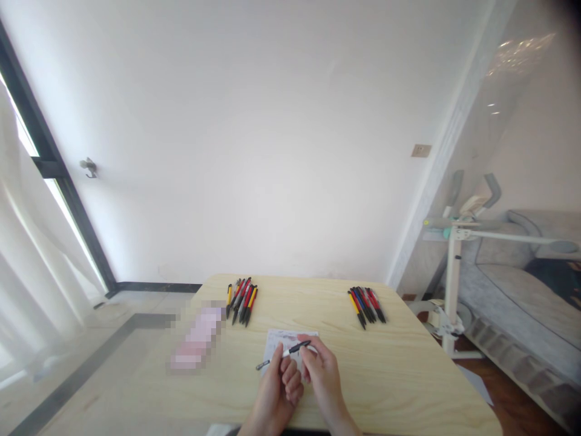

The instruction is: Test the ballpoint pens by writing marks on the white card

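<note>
Between my two hands is a pen (296, 347) with a pale barrel and a black grip end, tilted up to the right. My left hand (281, 387) is closed, its thumb pressing the pen's barrel. With thumb and index finger, my right hand (321, 366) pinches the black end. Just beyond and under the hands lies a white sheet of paper (272, 340) with marks on it, partly covered by them. Whether the pen is in one piece at its middle is hard to make out.
A group of pens (242, 301) in yellow, red, grey and black lies at the table's back left. Another group of pens (367, 306) lies at the back right. A blurred pink patch (197, 339) covers the left side of the wooden table (390, 375). A white wall stands behind.
</note>
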Demonstrator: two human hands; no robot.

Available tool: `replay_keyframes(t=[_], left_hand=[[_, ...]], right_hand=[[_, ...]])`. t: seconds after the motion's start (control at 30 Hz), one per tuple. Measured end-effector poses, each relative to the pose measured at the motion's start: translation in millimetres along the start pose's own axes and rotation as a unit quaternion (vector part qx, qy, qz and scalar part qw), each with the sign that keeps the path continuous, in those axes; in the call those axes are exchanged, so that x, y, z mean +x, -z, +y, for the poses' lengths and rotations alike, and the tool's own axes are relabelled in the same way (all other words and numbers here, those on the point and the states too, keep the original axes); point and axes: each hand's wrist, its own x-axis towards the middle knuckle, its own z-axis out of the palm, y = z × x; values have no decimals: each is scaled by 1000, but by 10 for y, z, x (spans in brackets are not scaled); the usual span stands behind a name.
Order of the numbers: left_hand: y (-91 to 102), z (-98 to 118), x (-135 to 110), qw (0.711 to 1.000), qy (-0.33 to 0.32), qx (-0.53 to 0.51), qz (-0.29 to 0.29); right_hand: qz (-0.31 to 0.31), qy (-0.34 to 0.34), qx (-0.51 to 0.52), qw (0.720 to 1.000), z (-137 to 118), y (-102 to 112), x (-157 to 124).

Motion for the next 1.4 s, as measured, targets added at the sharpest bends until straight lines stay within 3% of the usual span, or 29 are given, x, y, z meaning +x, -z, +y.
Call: replay_keyframes(t=[0.3,1.4], left_hand=[[-49,-1,-10,1000,-9,11,20],[3,19,-3,1000,6,-25,-4]], right_hand=[[34,5,17,999,54,-6,13],[30,14,-16,999,17,60,2]])
